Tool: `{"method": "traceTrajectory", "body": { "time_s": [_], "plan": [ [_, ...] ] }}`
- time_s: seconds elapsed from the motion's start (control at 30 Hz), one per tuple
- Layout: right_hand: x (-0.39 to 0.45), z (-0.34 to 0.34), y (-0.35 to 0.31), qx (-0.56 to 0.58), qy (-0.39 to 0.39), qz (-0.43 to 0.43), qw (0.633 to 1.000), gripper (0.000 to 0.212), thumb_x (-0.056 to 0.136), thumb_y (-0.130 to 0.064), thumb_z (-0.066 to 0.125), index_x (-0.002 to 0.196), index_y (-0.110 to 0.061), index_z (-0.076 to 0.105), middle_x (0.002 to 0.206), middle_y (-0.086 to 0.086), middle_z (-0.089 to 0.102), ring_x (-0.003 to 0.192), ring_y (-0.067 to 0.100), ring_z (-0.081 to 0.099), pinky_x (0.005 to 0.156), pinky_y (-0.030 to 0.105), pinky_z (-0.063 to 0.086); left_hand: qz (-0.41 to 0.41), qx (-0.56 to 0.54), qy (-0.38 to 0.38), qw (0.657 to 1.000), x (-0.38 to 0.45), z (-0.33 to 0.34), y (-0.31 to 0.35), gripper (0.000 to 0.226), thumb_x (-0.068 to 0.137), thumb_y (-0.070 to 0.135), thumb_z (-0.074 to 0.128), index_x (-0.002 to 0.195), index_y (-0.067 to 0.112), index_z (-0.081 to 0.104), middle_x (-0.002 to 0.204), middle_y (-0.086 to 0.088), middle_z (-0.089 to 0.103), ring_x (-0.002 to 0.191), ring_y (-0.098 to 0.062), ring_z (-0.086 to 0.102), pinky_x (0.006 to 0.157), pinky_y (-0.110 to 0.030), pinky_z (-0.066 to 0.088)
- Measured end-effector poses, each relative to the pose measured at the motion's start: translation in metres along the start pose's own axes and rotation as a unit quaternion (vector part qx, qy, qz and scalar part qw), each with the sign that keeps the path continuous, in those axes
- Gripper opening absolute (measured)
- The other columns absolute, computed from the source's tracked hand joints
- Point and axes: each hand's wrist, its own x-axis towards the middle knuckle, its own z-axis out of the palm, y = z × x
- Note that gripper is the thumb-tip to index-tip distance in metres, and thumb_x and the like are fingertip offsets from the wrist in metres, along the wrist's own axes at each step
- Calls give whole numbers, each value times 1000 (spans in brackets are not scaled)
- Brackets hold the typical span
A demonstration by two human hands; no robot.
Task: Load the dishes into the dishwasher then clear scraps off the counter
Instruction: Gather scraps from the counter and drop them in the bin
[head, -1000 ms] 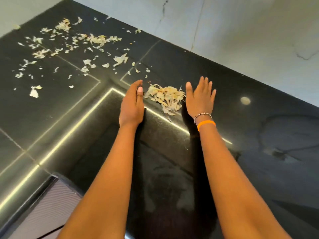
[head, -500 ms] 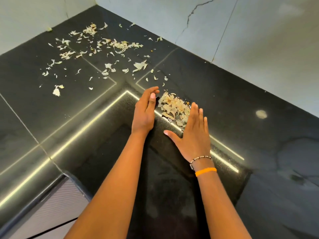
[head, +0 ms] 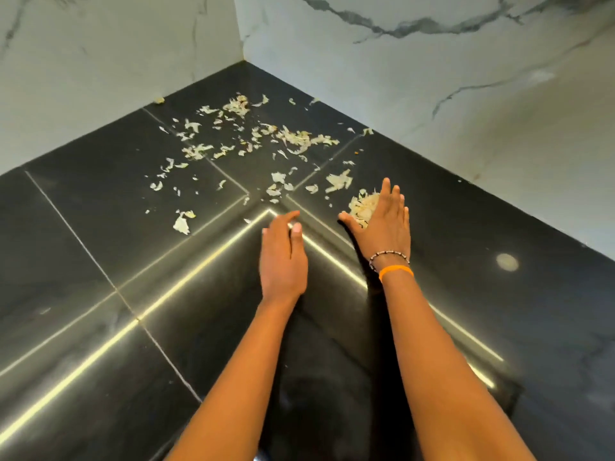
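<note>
- Scraps (head: 363, 207) lay heaped on the black counter (head: 100, 261) under the flat, unclenched right hand (head: 382, 224), which pressed on them.
- Left hand (head: 283, 257) was relaxed nearby, holding nothing.
- Best approach, I judged: cup both hands and sweep the loose flakes (head: 266, 141) together.
- Those flakes ran in a band toward the wall corner.

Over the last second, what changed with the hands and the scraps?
The right hand moved from beside the gathered pile to over it, pushing it toward the corner. The left hand drew back from the pile. The scattered scraps stayed put on the counter.
</note>
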Motion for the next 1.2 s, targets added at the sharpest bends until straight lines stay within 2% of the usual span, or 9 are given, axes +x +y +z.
{"method": "traceTrajectory", "body": {
  "time_s": [0.2,0.33,0.47,0.57,0.7,0.8,0.87,0.97,1.2],
  "plan": [
    [46,30,-49,-19,-77,-84,993,97,83,-67,42,149,-13,-5,158,9,4,146,24,1,120,38,4,-53,243,-24,968,88,-35,-52,52,100,41,24,145,16,26,152,-5,27,145,-24,11,118,-44,4],
    [83,36,-64,199,-52,-111,972,75,90,-48,46,148,-13,14,154,6,24,141,22,23,117,42,16,-2,280,-98,955,115,-23,-52,62,96,51,10,151,22,6,159,0,12,147,-20,0,119,-42,-1],
    [155,28,-33,22,12,64,998,66,96,-47,34,147,-8,20,154,13,22,143,27,16,118,45,10,13,285,-109,952,126,-21,-57,76,87,66,-2,151,25,2,159,2,9,147,-17,-2,119,-42,-3],
    [170,38,-53,-56,-54,-50,996,63,97,-48,29,144,-6,24,152,13,24,141,28,20,116,45,15,17,307,-124,944,130,-20,-54,88,79,75,-7,151,25,0,159,2,5,147,-17,-6,118,-44,-5],
    [157,48,-74,150,-95,-172,969,50,99,-37,33,144,-17,30,152,4,28,142,19,21,113,30,15,27,315,-137,939,131,-22,-53,97,71,81,-14,150,27,-2,159,1,1,146,-18,-8,118,-47,-4],
    [181,39,-65,235,18,-48,971,46,98,-33,39,139,-13,37,146,8,34,136,22,32,106,24,23,27,306,-142,941,130,-23,-51,96,70,81,-12,150,29,-5,159,2,-2,146,-17,-11,118,-48,-6],
    [205,41,-67,181,-19,-16,983,47,100,-33,35,142,-14,32,149,8,30,136,24,31,112,31,22,25,304,-146,941,131,-23,-50,96,69,82,-13,150,29,-8,159,3,-5,145,-16,-13,117,-47,-9],
    [227,54,-85,91,-99,-111,985,47,100,-36,29,145,-24,27,153,1,27,142,20,23,118,45,10,23,306,-151,940,132,-23,-49,98,68,82,-15,150,28,-10,159,4,-8,145,-15,-16,116,-46,-13],
    [188,55,-93,130,-283,-260,914,54,92,-40,17,134,-24,47,151,-5,30,144,11,12,114,31,-3,28,285,-158,945,132,-25,-48,107,65,82,-21,151,19,-7,159,4,-5,145,-13,-13,117,-45,-13]
  ]
}}
